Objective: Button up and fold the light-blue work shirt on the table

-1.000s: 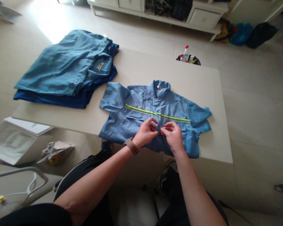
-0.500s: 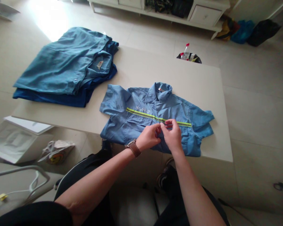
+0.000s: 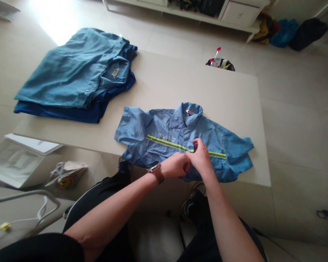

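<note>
One light-blue shirt (image 3: pixel 177 135) is lying in the head view, toward four o'clock of the middle, along the near edge of a white table (image 3: pixel 229 98). Over its front, the left hand (image 3: pixel 177 165), wearing a watch (image 3: pixel 157 173), is curling inward; the right hand (image 3: pixel 200 156) is bending close against it, fingers curving. Whether either is pinching the cloth, I cannot tell. At ten o'clock, a pile of blue clothes (image 3: pixel 68 72) is resting on the table; beyond it, light is glaring on the floor (image 3: pixel 144 38). A cabinet (image 3: pixel 239 15) is standing toward one o'clock, bags (image 3: pixel 284 33) sitting beside it at two. Past the far edge, a bottle (image 3: pixel 217 54) is poking up. Around eight to nine o'clock, a white box (image 3: pixel 24 165) is standing beside a plastic bag (image 3: pixel 62 178).
</note>
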### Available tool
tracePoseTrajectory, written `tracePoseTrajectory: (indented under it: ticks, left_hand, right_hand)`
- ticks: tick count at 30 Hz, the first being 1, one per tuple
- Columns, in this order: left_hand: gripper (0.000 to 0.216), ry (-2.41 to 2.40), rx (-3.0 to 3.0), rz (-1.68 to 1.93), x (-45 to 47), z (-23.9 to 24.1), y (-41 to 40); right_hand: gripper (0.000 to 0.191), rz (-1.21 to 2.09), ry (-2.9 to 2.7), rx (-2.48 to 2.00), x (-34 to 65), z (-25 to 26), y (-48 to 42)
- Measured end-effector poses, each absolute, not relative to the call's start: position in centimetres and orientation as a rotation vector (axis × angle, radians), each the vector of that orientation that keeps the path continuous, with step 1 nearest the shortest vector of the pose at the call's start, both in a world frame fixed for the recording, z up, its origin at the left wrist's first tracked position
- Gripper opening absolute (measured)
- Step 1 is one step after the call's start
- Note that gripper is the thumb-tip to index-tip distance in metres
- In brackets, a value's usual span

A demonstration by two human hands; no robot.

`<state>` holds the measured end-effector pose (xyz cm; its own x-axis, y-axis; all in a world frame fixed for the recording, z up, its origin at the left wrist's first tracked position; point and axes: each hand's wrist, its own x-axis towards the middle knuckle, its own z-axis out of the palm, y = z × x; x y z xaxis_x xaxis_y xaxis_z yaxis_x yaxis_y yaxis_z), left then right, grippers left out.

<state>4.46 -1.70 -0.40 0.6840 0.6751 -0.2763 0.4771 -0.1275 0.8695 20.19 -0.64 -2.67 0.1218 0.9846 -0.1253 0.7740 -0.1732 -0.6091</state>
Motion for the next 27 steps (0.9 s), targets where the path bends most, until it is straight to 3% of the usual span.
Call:
tracePoseTrajectory:
  ticks: [9,17,27]
  left_hand:
    - [0.015,0.958,1.754,0.202,4.0,-0.6,-0.9]
    - [0.026,1.403,1.751,0.486,4.5,-3.0,0.7]
    - [0.023,1.569,1.886,0.388,7.3,-3.3,0.5]
  right_hand:
    - [0.025,0.730,-1.545,-1.994,20.2,-0.4,-0.4]
    - [0.023,0.754,-1.488,-1.890,20.7,-0.2,-0.6]
    - [0.012,0.797,-1.493,-1.889,20.6,0.5,-0.5]
